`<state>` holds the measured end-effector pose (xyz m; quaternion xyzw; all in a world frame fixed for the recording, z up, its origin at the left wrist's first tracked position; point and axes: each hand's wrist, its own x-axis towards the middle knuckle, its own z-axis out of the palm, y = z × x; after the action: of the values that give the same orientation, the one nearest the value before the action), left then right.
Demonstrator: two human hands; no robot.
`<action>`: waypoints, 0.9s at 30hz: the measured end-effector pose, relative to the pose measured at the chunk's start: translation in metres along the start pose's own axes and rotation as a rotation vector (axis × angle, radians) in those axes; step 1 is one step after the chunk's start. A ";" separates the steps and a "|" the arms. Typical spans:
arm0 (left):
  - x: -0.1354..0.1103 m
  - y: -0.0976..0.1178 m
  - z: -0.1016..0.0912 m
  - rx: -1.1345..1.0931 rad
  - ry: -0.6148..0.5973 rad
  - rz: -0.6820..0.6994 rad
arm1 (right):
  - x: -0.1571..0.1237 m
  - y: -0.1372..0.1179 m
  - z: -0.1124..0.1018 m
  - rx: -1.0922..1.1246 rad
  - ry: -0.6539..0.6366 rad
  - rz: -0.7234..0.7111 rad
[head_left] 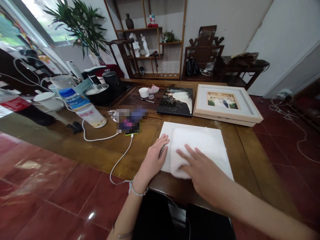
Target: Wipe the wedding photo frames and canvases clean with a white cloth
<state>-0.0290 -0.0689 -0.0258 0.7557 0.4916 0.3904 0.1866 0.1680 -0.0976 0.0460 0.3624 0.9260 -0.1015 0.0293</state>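
Observation:
Near the table's front edge lies a flat white board (217, 134), and a soft white cloth or tissue sheet (185, 137) is spread over its left and middle part. My left hand (153, 156) rests on the board's left edge, its fingers stretched out and the thumb apart. On the cloth lies my right hand (200, 166), slightly blurred, with the fingers spread and pressing down on its surface. Neither hand is wrapped round anything. What lies between cloth and board is hidden.
Behind the board are a dark photo panel (176, 101) and a pale framed picture (226, 103). To the left are a phone (132, 128) on a white cable, a clear bottle with blue cap (85, 110), a cola bottle (27, 108) and a black pot (98, 95).

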 end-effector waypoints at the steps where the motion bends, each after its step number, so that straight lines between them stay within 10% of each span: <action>1: 0.000 0.000 -0.001 -0.002 -0.014 0.000 | -0.005 -0.009 0.001 0.020 -0.037 -0.031; 5: 0.001 0.002 -0.004 -0.008 -0.059 -0.012 | -0.012 -0.021 0.000 0.100 -0.085 -0.104; 16: 0.001 -0.001 0.001 -0.006 0.012 0.011 | 0.036 0.051 -0.005 -0.001 0.156 0.059; 27: -0.001 -0.002 -0.003 -0.012 -0.057 -0.008 | -0.012 -0.023 0.003 0.057 -0.022 -0.145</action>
<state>-0.0324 -0.0688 -0.0257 0.7635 0.4867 0.3709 0.2063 0.1608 -0.1227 0.0488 0.2940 0.9462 -0.1337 0.0216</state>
